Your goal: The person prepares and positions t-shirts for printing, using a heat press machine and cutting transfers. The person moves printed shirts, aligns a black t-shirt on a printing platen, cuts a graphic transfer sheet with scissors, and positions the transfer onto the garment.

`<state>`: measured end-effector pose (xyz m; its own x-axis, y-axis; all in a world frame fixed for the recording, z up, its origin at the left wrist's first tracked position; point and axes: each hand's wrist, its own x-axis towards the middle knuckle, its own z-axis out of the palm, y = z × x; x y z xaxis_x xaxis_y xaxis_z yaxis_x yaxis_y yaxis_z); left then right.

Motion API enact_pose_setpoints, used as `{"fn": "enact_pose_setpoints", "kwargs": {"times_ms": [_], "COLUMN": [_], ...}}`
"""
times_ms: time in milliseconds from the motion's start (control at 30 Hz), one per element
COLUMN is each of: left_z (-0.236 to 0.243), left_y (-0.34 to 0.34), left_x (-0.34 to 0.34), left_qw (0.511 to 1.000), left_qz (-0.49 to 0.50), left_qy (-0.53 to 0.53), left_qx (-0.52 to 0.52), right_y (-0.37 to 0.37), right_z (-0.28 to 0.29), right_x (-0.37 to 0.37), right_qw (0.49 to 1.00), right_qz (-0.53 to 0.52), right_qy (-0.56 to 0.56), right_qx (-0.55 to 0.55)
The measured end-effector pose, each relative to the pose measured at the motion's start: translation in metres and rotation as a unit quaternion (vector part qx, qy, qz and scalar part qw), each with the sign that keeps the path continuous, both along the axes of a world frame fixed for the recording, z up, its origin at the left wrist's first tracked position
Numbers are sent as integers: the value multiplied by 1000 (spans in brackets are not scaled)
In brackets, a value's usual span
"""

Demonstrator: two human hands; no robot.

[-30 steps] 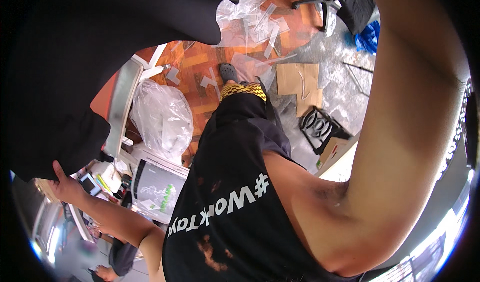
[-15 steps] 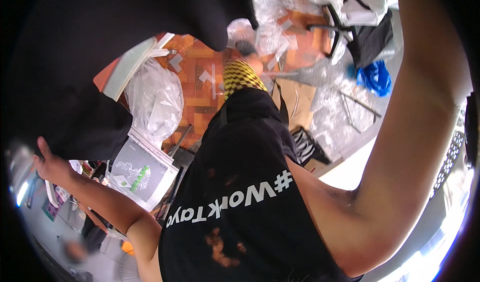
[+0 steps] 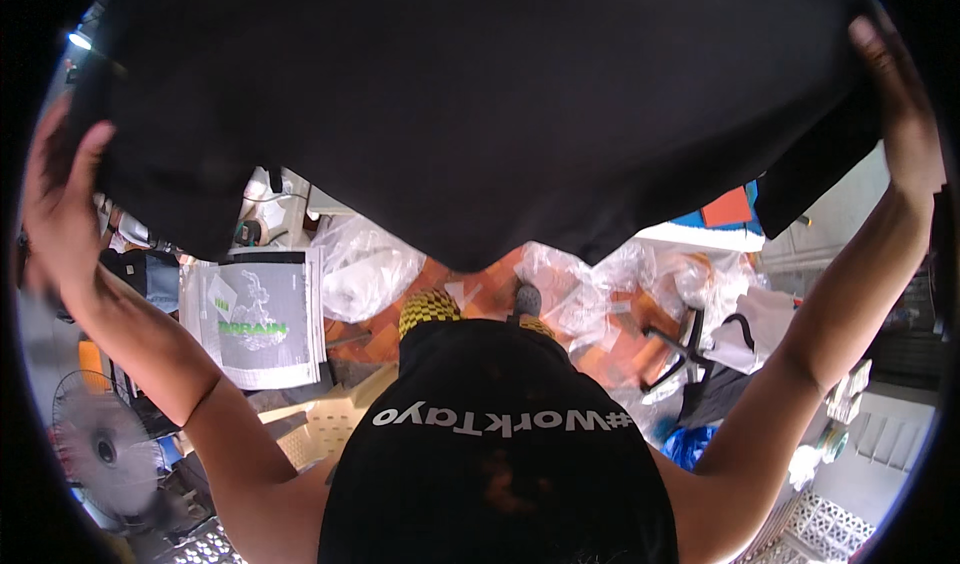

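A wide black garment, which looks like a shirt, is spread between my raised arms across the top of the view. Its lower edge hangs in uneven points, with sleeve-like flaps at both sides. At the far left, my left hand holds the cloth's edge, its thumb pointing up. At the far right, my right hand is closed on the opposite side. The cloth hides parts of the fingers of both hands.
A printing screen frame with a green design lies at left, near clear plastic bags. A beige plastic chair and a fan stand lower left. A black chair base and a blue bag are at right.
My view has swung round and my right hand has come into sight. The black garment, bunched toward the left before, is now stretched wide between both hands.
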<state>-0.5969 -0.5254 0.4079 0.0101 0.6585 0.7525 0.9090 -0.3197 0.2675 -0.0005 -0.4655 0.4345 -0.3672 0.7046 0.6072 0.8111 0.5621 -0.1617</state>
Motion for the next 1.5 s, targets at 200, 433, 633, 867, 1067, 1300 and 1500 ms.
{"fn": "enact_pose_setpoints", "kwargs": {"times_ms": [200,433,633,867,1067,1300,1500], "left_z": [-34,-100,-146,-192,-195,-192,-124], "left_y": [-29,-27,-2,24,50,71,202], "left_x": [-90,-148,-181,-190,-184,-192,-192], "left_qw": [985,939,930,835,857,898,962], "left_qz": [-105,-247,-177,-261,-220,-102,-38], "left_qy": [-121,-223,-222,-394,-393,-311,-178], "left_qx": [61,-87,-233,-282,-251,-295,-204], "right_y": [-43,-80,-82,-64,-25,15,111], "right_z": [-45,-133,-190,-221,-240,-239,-116], "right_x": [-42,-134,-167,-148,-147,-144,-193], "right_qw": [977,938,919,798,772,786,932], "right_qz": [6,15,-104,30,86,-39,-233], "right_qy": [200,292,259,364,408,398,167], "right_qx": [-71,-186,-278,-480,-479,-472,-222]}}
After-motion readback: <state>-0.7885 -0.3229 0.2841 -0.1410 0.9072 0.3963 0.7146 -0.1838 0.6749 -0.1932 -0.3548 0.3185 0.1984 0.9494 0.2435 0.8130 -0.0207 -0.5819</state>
